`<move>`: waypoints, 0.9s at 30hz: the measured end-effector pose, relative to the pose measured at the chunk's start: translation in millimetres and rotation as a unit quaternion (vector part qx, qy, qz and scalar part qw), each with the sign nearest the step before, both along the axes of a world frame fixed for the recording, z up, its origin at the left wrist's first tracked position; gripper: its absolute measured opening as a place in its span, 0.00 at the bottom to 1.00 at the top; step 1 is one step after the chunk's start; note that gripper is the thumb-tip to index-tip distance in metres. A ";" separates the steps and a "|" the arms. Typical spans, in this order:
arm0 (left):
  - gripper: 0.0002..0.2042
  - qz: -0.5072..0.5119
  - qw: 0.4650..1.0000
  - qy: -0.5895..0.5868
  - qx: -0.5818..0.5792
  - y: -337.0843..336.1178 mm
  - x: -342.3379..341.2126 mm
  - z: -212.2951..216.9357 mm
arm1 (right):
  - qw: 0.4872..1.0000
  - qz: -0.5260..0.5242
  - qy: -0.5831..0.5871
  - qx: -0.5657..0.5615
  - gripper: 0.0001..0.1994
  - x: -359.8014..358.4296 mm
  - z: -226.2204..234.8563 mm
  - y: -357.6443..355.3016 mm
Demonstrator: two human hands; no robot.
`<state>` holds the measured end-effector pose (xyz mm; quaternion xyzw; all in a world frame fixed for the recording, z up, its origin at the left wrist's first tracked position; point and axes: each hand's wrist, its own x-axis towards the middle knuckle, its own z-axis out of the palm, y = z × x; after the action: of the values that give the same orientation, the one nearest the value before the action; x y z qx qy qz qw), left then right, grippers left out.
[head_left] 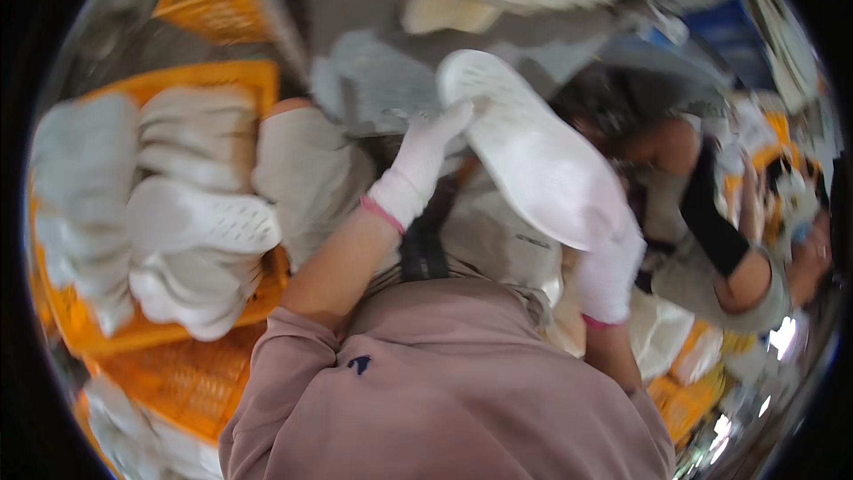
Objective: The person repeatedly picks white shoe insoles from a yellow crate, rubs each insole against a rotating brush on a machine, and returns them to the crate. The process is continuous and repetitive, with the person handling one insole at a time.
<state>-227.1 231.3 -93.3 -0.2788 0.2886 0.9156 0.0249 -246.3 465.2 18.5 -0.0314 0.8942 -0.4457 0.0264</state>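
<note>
Right hand [613, 267] grips the lower end of the sole [533, 156], upper middle of the frame. Left hand [426, 147] touches its upper edge; can't tell if that's a pinch. I'd support both ends so it doesn't flop, tbh.

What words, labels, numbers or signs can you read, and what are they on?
Pale shorts: a short line of dark lettering, too small and blurred to read.
Pink shirt: a small dark blue mark, no readable word.
White sole: no readable words.
Orange crates: nothing readable.
</note>
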 end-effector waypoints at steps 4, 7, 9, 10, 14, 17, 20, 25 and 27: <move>0.17 0.058 0.996 0.041 0.059 50.3 -76.4 -5.0 | 1.000 0.017 0.003 0.023 0.24 3.6 2.1 -10.1; 0.16 0.096 0.991 0.096 -0.013 47.1 -126.0 -8.3 | 0.982 0.041 0.161 -0.085 0.21 -29.4 -4.3 -32.2; 0.18 0.045 0.964 0.166 0.204 17.5 -156.9 -25.0 | 0.993 0.058 0.098 -0.020 0.17 -64.0 -15.4 -52.0; 0.18 0.059 0.970 0.184 0.147 5.0 -167.9 -36.9 | 0.980 0.113 0.159 -0.035 0.14 -82.9 -22.2 -62.9; 0.28 0.021 0.975 -0.017 -0.222 -80.4 -145.9 -73.3 | 0.959 0.194 0.204 -0.027 0.09 -151.8 -51.3 -99.6; 0.29 -0.135 0.815 -0.171 -0.537 -119.6 -88.5 -57.9 | 0.891 0.296 0.291 0.185 0.16 -186.8 -62.5 -117.1; 0.26 -0.223 0.825 -0.041 -0.518 -120.5 -45.7 -23.6 | 0.966 0.234 0.090 0.065 0.18 -199.0 -64.4 -126.5; 0.18 -0.075 0.924 0.076 -0.368 -44.8 -63.7 -11.8 | 0.967 0.188 0.102 0.138 0.21 -177.5 -58.6 -130.6; 0.18 -0.028 0.864 0.100 -0.492 -11.4 -90.0 -18.2 | 0.986 0.154 0.030 0.065 0.27 -143.6 -44.8 -109.5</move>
<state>-317.1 219.9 -111.5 -0.1539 0.7105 0.6763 -0.1186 -389.9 355.7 -26.3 -0.1797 0.9063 -0.3761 0.0701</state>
